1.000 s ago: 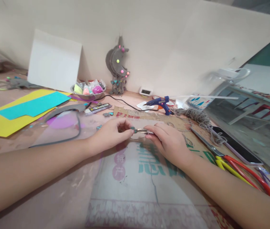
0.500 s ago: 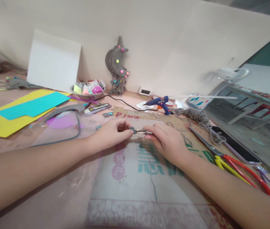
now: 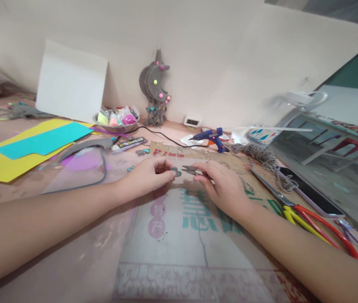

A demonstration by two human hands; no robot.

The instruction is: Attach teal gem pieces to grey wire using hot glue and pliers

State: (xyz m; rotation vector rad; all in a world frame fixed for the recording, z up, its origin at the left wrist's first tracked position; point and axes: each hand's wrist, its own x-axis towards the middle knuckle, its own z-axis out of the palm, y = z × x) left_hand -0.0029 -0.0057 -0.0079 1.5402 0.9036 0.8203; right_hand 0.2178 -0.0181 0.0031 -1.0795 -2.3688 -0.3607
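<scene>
Pinched between the thumb and fingers of my left hand [image 3: 149, 176] is a small teal-and-grey piece [image 3: 177, 171], too small to name exactly. My right hand [image 3: 221, 183] is closed round a small pair of scissors [image 3: 190, 169], whose handles are mostly hidden by the fingers. The blades are parted and point left toward the teal piece, a short gap away from it. Both hands are above a plastic-covered printed cardboard sheet [image 3: 179, 248]. A few small blue pieces [image 3: 130, 168] lie just left of my left hand.
Behind the hands lies a blue glue gun [image 3: 209, 136] with its black cord. At right are grey yarn [image 3: 264, 160], large red-and-yellow-handled scissors [image 3: 311, 223] and a phone [image 3: 314, 193]. Yellow and turquoise sheets [image 3: 43, 141] lie left. A grey moon ornament [image 3: 155, 86] leans on the wall.
The scissor blades, which were together and touching the teal piece, are now parted and slightly back to the right. My left hand has stayed nearly still.
</scene>
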